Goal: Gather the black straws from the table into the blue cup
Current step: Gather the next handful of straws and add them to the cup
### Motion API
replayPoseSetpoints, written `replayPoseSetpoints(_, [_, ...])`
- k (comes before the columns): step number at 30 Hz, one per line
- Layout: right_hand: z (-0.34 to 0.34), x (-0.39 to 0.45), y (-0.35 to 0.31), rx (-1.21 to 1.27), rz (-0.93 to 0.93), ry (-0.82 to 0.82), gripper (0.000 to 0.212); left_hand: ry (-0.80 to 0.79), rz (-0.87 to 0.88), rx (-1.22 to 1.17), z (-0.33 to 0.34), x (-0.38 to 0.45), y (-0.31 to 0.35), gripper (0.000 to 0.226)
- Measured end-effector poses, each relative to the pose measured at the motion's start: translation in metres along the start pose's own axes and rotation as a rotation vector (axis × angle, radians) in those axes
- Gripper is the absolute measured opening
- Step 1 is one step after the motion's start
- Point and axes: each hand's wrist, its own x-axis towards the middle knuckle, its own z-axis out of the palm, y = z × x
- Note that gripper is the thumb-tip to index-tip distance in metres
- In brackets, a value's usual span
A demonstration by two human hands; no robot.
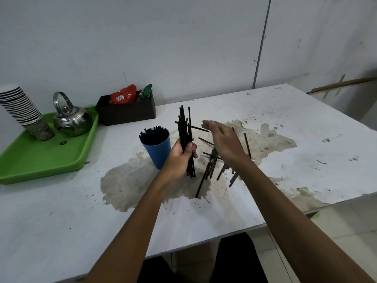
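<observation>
Head view — left hand [180, 155] gripping upright straw bundle [186, 127], right hand [221, 137] open, blue cup [158, 151] beside.

Upright straw bundle [186, 139] in left hand [180, 155] — beside blue cup [158, 149]

Soft, even, fairly dim light fills the scene, slightly cool in tone, with no hard-edged shadows on the table [285, 123]. The kettle [70, 119] near the table's far left corner carries small bright highlights on its metal. Wide-angle distortion bows the table's edges and stretches the forearms toward the bottom of the frame. The right hand [222, 139] shows slight motion blur at its fingertips; fine detail looks soft overall.
</observation>
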Motion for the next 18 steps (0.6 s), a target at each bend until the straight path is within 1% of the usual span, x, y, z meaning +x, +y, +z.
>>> replayPoseSetpoints(6, [0.001, 0.002, 0.011, -0.245, -0.111, -0.050, 0.024, -0.031, 0.009, -0.016, -0.001, 0.002, -0.004, 0.018])
replayPoseSetpoints(10, [0.005, 0.004, 0.011, -0.205, -0.127, -0.059, 0.017, -0.057, 0.003, -0.035, 0.000, 0.003, -0.004, 0.016])
replayPoseSetpoints(13, [0.006, 0.006, 0.011, -0.175, -0.114, -0.052, 0.017, -0.075, -0.012, -0.044, -0.001, 0.003, -0.003, 0.018])
replayPoseSetpoints(16, [0.006, 0.007, 0.017, -0.176, -0.076, -0.036, 0.017, -0.079, -0.013, 0.024, -0.003, 0.002, -0.008, 0.017])
replayPoseSetpoints(18, [0.006, 0.007, 0.016, -0.113, -0.055, -0.013, 0.018, -0.078, -0.030, 0.070, -0.002, 0.000, -0.013, 0.017])
